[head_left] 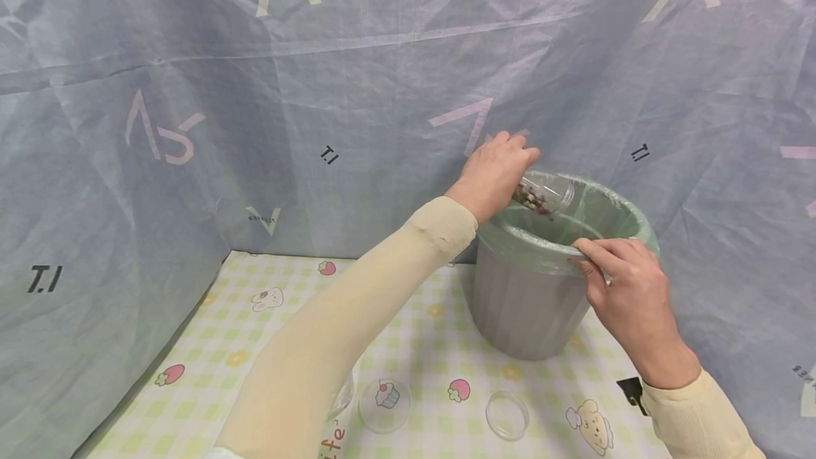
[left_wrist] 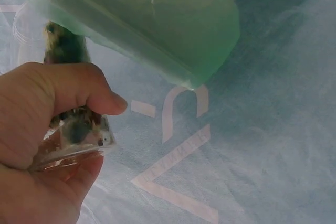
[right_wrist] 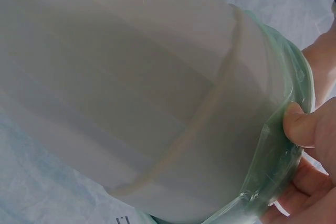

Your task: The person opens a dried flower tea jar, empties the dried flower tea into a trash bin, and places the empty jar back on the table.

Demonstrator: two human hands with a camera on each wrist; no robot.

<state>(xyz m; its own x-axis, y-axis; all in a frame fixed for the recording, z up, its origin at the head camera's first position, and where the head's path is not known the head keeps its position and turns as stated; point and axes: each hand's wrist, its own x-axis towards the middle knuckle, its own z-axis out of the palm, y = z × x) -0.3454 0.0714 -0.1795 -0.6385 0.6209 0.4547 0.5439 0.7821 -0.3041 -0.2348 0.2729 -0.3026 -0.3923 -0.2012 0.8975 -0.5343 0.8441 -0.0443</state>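
Note:
My left hand [head_left: 496,174] grips a clear plastic jar [head_left: 561,193] by its base end, tipped on its side over the bin's mouth. Dark, mixed dried bits [head_left: 532,198] lie inside, toward the jar's lower wall. In the left wrist view the thumb and fingers wrap round the jar [left_wrist: 79,129]. The grey trash bin [head_left: 529,310] stands on the table, lined with a green plastic bag [head_left: 510,222] folded over its rim. My right hand [head_left: 631,289] pinches the near right rim and bag, thumb outside, as the right wrist view shows too.
On the checked tablecloth [head_left: 433,367] lie a clear round lid [head_left: 506,415] and another clear disc [head_left: 385,406]. A clear container [head_left: 344,397] is partly hidden behind my left sleeve. Blue-grey fabric [head_left: 382,91] hangs behind and at the sides, close to the bin.

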